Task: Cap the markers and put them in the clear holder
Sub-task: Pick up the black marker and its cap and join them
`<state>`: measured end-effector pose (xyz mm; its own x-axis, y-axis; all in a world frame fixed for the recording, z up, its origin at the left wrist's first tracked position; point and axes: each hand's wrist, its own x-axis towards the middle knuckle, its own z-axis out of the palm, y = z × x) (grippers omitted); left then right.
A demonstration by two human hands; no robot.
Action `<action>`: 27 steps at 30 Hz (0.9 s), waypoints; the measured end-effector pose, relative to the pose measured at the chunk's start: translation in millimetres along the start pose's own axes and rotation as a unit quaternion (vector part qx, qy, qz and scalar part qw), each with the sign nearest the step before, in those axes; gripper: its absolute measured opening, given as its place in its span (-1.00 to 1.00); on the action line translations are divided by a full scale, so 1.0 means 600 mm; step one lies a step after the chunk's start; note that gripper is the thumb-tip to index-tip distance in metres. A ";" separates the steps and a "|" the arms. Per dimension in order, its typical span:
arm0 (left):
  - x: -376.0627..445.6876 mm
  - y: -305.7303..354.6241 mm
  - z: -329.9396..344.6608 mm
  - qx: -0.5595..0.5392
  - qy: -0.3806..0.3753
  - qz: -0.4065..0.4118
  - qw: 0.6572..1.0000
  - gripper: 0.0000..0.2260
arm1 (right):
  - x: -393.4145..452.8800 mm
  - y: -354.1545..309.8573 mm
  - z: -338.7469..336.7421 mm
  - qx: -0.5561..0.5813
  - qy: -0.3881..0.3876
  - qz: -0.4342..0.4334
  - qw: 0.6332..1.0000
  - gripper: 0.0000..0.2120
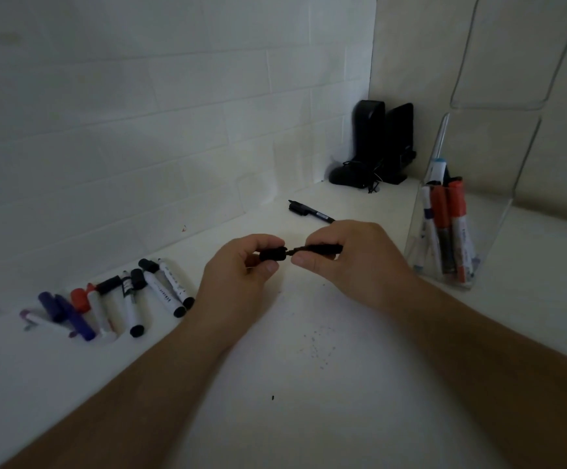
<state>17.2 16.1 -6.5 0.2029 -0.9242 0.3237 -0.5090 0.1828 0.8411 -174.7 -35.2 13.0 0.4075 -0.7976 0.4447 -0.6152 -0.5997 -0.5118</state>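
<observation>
Nearest the camera, two bare forearms reach in from six o'clock over the white table (309, 384), which carries a faint scatter of dark specks. At the centre of the view the left hand (241, 265) is pinched closed on a black cap (273, 254), thumb below and fingers above, while the right hand (346, 255) is wrapped tight around a black marker (321, 248), its tip pointing at the cap's mouth; the two parts look just about touching, so the cap seems on the point of being pressed home, though whether it is seated yet cannot be told. Out at nine o'clock, a loose pile of markers (113, 299) lies on the table, purple, red and black-capped ones mixed; some appear capped and loose caps seem to lie among them, but the dim light makes a count unsafe. At three o'clock stands the clear holder (492, 238), already holding several markers, red-capped ones most plainly. Farther on, toward twelve o'clock, a slim black pen (309, 211) lies alone on the table, and beyond it, in the corner of the wall, stand two dark upright objects (377, 143). By this showing the job is partly done: a handful stored, one in hand, the pile waiting.
</observation>
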 end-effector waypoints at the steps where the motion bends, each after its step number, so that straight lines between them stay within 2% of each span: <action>1: 0.000 0.000 0.000 0.004 -0.002 -0.001 1.000 -0.69 | 0.000 0.003 0.000 0.000 0.003 0.003 1.000 -0.69; 9: -0.003 0.004 0.002 0.064 -0.002 0.017 0.998 -0.74 | 0.000 0.008 0.005 -0.012 -0.011 0.024 1.000 -0.68; 16: -0.001 0.005 0.001 -0.019 0.027 -0.040 0.999 -0.77 | 0.000 0.010 0.004 0.018 0.001 0.055 0.998 -0.71; 21: -0.004 0.008 0.001 -0.007 0.015 -0.033 0.999 -0.79 | 0.000 0.009 0.011 -0.010 -0.014 0.031 0.999 -0.68; 27: -0.007 0.012 0.001 0.017 0.009 -0.024 1.000 -0.83 | 0.002 0.007 0.025 -0.071 -0.010 -0.017 0.997 -0.75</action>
<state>12.2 21.1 -2.1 0.2428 -0.9251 0.2921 -0.5265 0.1272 0.8406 -167.0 -39.8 0.5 0.4422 -0.7786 0.4452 -0.6893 -0.6126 -0.3868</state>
